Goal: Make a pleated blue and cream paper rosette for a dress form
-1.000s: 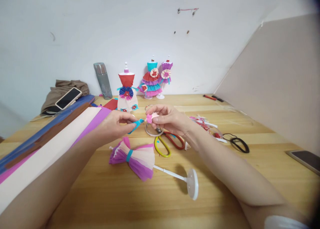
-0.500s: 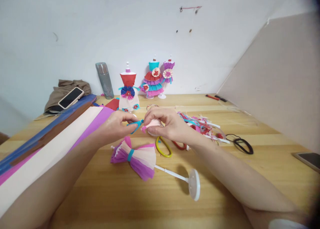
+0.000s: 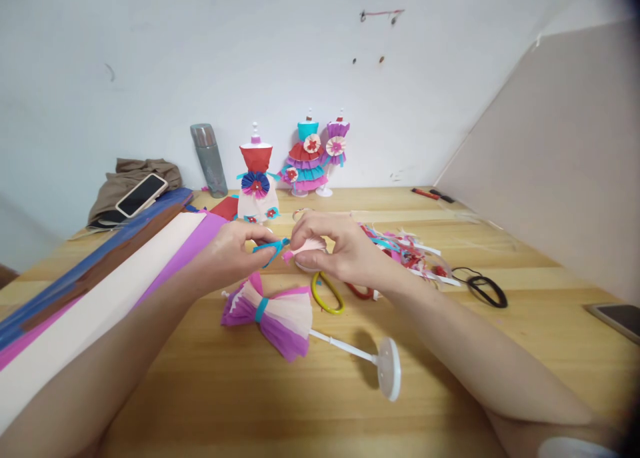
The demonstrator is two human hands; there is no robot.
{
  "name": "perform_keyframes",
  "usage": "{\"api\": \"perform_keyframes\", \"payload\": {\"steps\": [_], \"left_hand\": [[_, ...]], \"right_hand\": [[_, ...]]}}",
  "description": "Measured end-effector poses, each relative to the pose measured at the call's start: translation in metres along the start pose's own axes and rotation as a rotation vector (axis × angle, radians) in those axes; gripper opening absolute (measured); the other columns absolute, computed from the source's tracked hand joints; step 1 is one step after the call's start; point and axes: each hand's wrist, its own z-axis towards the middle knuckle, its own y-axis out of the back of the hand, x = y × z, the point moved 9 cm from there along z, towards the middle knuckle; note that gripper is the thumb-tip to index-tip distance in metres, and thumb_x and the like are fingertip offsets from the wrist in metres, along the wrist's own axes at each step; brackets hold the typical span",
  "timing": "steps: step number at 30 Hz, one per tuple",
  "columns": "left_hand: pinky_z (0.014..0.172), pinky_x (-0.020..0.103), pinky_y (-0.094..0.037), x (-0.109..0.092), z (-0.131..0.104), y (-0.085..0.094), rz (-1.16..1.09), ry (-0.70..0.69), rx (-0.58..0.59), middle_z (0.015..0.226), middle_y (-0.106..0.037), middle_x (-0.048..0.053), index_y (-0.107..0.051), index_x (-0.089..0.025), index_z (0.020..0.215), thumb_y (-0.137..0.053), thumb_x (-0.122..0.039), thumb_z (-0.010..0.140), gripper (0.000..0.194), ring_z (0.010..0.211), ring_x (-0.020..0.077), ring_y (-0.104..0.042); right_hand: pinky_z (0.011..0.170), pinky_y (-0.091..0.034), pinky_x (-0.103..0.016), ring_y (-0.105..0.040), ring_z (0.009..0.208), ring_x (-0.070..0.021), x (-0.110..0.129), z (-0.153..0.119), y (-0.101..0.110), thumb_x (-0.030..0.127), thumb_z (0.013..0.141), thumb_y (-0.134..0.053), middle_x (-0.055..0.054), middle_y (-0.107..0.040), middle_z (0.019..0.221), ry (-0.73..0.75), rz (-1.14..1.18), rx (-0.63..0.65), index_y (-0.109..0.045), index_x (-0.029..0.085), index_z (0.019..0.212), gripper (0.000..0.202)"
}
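Observation:
My left hand (image 3: 237, 251) is closed, pinching a blue crepe paper bow (image 3: 271, 249) between thumb and fingers. Facing it, my right hand (image 3: 335, 245) is closed, with its thumb and index finger at the bow's right end. Below those fingertips is a pleated pale pink paper piece (image 3: 309, 248) with a bright pink tip, partly hidden by the right hand; whether that hand grips it I cannot tell. Nearer to me, a miniature dress stand (image 3: 350, 349) lies on its side, wearing a purple and cream paper dress (image 3: 280, 315) with a blue waistband.
Long crepe paper sheets (image 3: 165, 241) lie at left. Dressed miniature stands (image 3: 257, 158) and a grey flask (image 3: 209, 161) stand by the wall. Paper scraps (image 3: 415, 255), a yellow ring (image 3: 327, 294) and a black cord loop (image 3: 486, 291) lie right of centre. A phone (image 3: 615, 318) lies far right.
My right hand has shifted slightly to the right and up, its fingertips parting a little from my left hand's. The blue bow looks slightly more drawn out rightward. The lying stand has not moved.

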Motion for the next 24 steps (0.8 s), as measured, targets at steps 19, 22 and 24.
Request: {"api": "perform_keyframes", "payload": {"steps": [19, 22, 24], "left_hand": [[0.065, 0.025, -0.046, -0.039, -0.015, 0.009, 0.221, -0.237, -0.143, 0.079, -0.075, -0.001, -0.074, -0.02, 0.088, -0.056, -0.018, 0.083, 0.019, 0.071, 0.0142, -0.065], [0.065, 0.026, -0.046, -0.043, -0.017, 0.009, 0.243, -0.237, -0.133, 0.076, -0.074, -0.001, -0.074, -0.02, 0.087, -0.054, -0.018, 0.084, 0.02, 0.07, 0.0146, -0.063], [0.066, 0.027, -0.046, -0.045, -0.018, 0.009, 0.265, -0.232, -0.127, 0.074, -0.073, 0.0, -0.074, -0.019, 0.084, -0.054, -0.018, 0.084, 0.02, 0.07, 0.0154, -0.063]], "right_hand": [[0.078, -0.044, -0.031, -0.059, 0.08, -0.0162, -0.023, 0.001, 0.008, 0.018, 0.077, -0.071, -0.001, -0.064, 0.082, -0.053, 0.163, -0.001, -0.065, 0.018, 0.079, 0.006], [0.076, -0.044, -0.031, -0.059, 0.078, -0.016, -0.025, 0.001, 0.01, 0.021, 0.076, -0.072, -0.001, -0.063, 0.079, -0.054, 0.176, -0.013, -0.065, 0.018, 0.077, 0.007], [0.075, -0.044, -0.031, -0.059, 0.077, -0.0157, -0.025, 0.001, 0.01, 0.021, 0.076, -0.071, -0.001, -0.063, 0.079, -0.056, 0.17, -0.018, -0.065, 0.018, 0.077, 0.007]]}}
